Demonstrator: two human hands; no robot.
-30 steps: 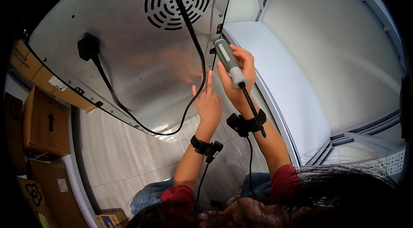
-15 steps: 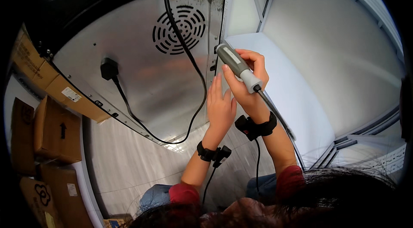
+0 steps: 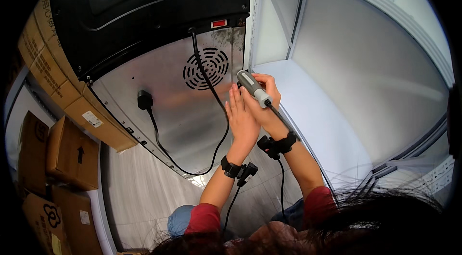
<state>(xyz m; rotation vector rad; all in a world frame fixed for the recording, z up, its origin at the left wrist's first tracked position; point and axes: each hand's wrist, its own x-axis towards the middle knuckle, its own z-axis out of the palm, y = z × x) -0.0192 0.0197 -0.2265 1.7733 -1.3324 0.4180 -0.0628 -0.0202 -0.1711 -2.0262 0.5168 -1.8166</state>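
Aslant in right hand: thick-handled screwdriver near sheet metal.

The grey-handled screwdriver partly hides your right hand; you can't make out its tip near the black wrist strap. Beyond that hand, the upper edge cuts off the black-topped silver metal cabinet.
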